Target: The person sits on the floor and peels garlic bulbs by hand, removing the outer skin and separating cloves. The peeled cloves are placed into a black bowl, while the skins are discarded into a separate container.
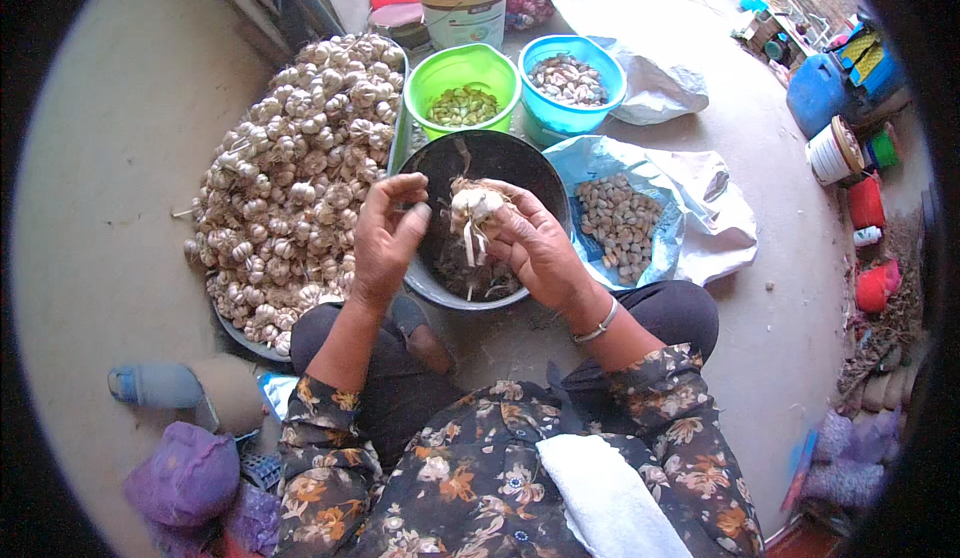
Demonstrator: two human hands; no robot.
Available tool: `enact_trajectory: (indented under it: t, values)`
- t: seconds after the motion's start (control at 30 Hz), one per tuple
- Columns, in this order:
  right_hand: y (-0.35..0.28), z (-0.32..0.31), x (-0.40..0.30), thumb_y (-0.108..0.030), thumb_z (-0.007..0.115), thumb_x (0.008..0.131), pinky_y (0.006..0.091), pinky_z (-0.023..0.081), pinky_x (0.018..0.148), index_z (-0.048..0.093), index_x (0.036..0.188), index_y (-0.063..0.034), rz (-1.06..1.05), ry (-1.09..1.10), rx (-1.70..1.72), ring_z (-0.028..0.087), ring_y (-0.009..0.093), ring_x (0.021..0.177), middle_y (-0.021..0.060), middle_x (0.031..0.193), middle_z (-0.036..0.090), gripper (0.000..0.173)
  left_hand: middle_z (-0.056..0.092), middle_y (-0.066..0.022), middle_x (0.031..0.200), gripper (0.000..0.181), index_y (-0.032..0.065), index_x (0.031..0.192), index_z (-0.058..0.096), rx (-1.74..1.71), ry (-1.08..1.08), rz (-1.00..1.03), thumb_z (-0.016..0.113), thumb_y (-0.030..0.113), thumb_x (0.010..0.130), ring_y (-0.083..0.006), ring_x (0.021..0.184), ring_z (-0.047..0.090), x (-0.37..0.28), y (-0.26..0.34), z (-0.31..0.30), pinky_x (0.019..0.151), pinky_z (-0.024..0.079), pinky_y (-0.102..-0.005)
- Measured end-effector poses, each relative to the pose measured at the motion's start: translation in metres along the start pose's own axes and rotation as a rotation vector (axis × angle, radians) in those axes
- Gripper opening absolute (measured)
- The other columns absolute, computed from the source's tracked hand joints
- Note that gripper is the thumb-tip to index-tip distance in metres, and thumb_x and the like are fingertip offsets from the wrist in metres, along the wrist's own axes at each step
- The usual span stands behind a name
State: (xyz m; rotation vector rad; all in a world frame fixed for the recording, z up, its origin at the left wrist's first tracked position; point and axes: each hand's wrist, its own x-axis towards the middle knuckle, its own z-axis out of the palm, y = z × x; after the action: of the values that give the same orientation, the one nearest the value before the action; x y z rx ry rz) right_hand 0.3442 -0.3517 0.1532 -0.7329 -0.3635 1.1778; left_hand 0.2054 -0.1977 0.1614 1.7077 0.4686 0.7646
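Observation:
My right hand (536, 247) holds a garlic bulb (478, 209) with dry roots and loose skin over a dark round basin (551, 168). To its left, my left hand (394, 232) is raised at the basin's left rim, fingers curled and thumb apart, with nothing seen in it. Dry scraps lie in the basin. A large heap of garlic bulbs (300, 183) fills a tray at the left. Behind the basin, a green basin (420, 78) holds yellowish-green pieces and a blue basin (536, 108) holds garlic cloves. More cloves (619, 224) lie in an open woven sack (720, 220) at the right.
A tall plastic bucket (461, 14) stands behind the green basin. A blue bottle (157, 386) and a purple bundle (184, 475) lie at the lower left. Along the right are a blue drum (817, 93), a white bucket (829, 154) and red containers (866, 202).

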Motion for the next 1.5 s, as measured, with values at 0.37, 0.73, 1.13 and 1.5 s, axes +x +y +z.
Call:
enact_trajectory:
  t: [0.37,0.73,1.13,1.5]
  values:
    - [0.016,0.006,0.006,-0.024,0.057,0.099,0.0297,0.053,0.090,0.042,0.144,-0.0052,-0.027,0.011,0.045,0.061,0.015,0.107,0.0068,0.125,0.060,0.051,0.057,-0.0168,0.121,0.073,0.0068,0.136,0.049,0.527,-0.145,0.444,0.081,0.020,0.073,-0.0345,0.108,0.059,-0.003,-0.001,0.030,0.092,0.050,-0.0406]
    - [0.018,-0.033,0.019,-0.014,0.062,0.094,0.0339,0.048,0.095,0.045,0.142,-0.0037,-0.364,0.319,-1.176,0.060,0.023,0.106,0.0135,0.120,0.059,0.052,0.060,-0.0106,0.120,0.073,0.0040,0.139,0.049,0.186,-0.260,0.095,0.081,0.005,0.073,-0.0193,0.109,0.060,-0.004,-0.007,0.018,0.094,0.048,-0.0317]
    - [-0.010,-0.001,-0.001,-0.027,0.048,0.104,0.0260,0.049,0.078,0.048,0.141,-0.0030,0.160,-0.085,-0.723,0.058,0.010,0.091,0.0032,0.110,0.064,0.044,0.054,-0.0088,0.135,0.069,0.0013,0.141,0.046,-0.046,-0.553,-0.114,0.078,0.008,0.080,-0.0152,0.120,0.053,-0.008,-0.009,0.010,0.103,0.043,-0.0303]
    - [0.001,-0.012,-0.009,-0.038,0.042,0.104,0.0234,0.050,0.082,0.048,0.139,-0.0036,0.132,-0.091,-0.782,0.061,0.011,0.099,0.0062,0.115,0.063,0.049,0.057,-0.0051,0.127,0.066,-0.0001,0.140,0.047,-0.127,-0.583,-0.117,0.077,0.005,0.082,-0.0119,0.112,0.056,-0.011,-0.011,0.014,0.097,0.047,-0.0284]
